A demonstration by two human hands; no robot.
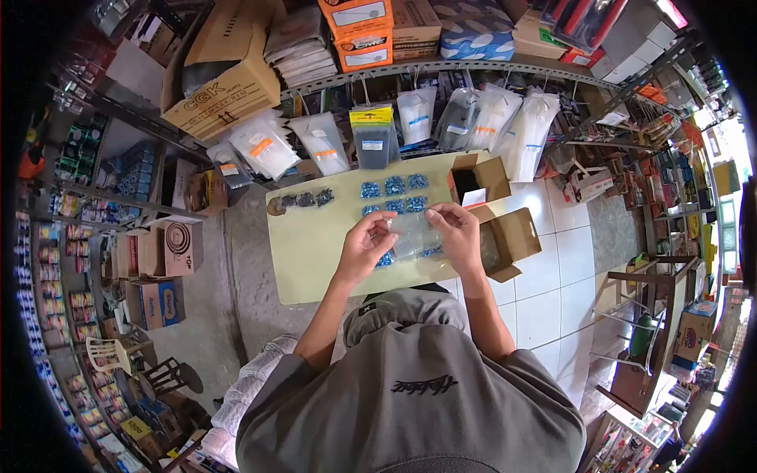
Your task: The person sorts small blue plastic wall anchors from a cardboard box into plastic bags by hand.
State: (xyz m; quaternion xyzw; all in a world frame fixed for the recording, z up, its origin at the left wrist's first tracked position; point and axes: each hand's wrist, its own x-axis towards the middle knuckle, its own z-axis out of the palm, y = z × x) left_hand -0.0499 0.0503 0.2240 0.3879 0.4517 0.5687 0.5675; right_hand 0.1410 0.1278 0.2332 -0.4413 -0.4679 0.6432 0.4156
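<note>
Both hands hold one clear plastic bag [413, 236] over a pale yellow table [315, 252]. My left hand [366, 243] pinches the bag's left edge and my right hand [457, 230] grips its right top edge. Small blue pieces show through the bag's lower part. Several little packets of blue pieces [393, 189] lie in rows on the table just beyond the hands. A few dark packets [306, 199] lie at the table's far left.
An open cardboard box [478, 180] stands at the table's far right corner, another open box [512, 240] at its right edge. Bags hang from a shelf [441, 69] behind. Cartons and a white plastic chair [110, 353] crowd the floor at left.
</note>
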